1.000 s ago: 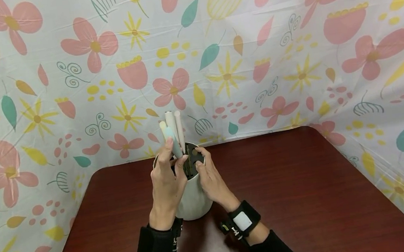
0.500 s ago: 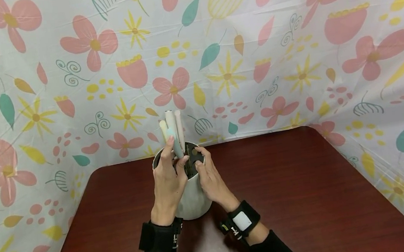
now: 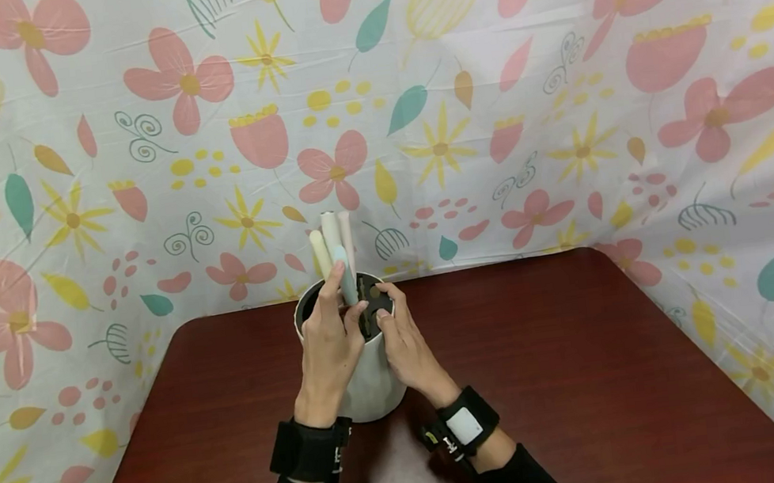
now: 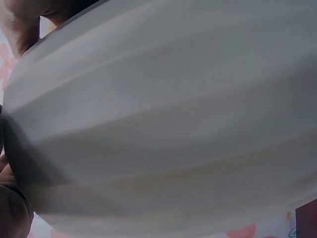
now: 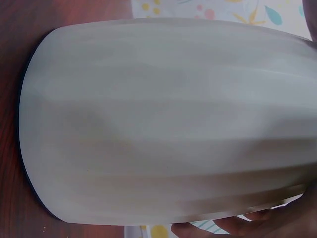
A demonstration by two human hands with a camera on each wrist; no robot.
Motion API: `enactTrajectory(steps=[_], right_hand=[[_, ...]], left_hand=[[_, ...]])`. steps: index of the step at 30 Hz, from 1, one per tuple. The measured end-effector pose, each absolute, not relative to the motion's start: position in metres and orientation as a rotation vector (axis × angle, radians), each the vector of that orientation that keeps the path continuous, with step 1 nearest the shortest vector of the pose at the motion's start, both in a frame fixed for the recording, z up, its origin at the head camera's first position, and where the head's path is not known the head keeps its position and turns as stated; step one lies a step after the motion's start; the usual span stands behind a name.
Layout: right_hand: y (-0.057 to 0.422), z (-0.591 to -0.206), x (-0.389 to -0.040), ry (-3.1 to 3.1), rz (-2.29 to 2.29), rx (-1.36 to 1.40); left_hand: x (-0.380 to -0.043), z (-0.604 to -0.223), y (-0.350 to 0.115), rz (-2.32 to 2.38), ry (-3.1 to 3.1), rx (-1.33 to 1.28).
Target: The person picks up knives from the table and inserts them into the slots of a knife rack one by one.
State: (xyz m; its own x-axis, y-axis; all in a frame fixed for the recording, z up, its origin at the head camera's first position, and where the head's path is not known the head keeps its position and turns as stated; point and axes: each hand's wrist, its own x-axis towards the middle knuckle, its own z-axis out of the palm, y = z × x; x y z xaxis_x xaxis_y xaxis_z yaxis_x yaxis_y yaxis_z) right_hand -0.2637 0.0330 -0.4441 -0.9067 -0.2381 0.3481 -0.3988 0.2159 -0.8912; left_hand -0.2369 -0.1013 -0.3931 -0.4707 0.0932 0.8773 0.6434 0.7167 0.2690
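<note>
A pale grey-white, ribbed pen holder (image 3: pixel 370 391) stands upright on the table, its inside dark and divided. My left hand (image 3: pixel 326 352) reaches over its near left rim and pinches a light blue marker (image 3: pixel 346 278) between index finger and thumb. The marker's lower part is hidden by the hand and holder. Close behind it rise a cream marker (image 3: pixel 320 253), a white marker (image 3: pixel 331 230) and a pale pinkish marker (image 3: pixel 347 238). My right hand (image 3: pixel 409 342) grips the right rim, thumb and fingers hooked over it. Both wrist views are filled by the holder wall (image 5: pixel 158 124).
A dark red-brown wooden table (image 3: pixel 551 358) extends to both sides of the holder. Behind it and at the sides hangs a white cloth (image 3: pixel 437 52) printed with flowers and leaves. Black straps with devices sit on both wrists.
My left hand has shifted slightly right, and the light blue marker sits a little lower and more upright against the others. The right hand keeps its grip on the rim.
</note>
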Motion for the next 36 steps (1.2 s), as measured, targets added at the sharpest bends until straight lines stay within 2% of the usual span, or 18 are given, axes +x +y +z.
enactTrajectory(steps=[36], right_hand=[[0.032, -0.444, -0.263, -2.324, 1.794, 0.620]], left_hand=[[-0.242, -0.373, -0.087, -0.832, -2.294, -0.312]])
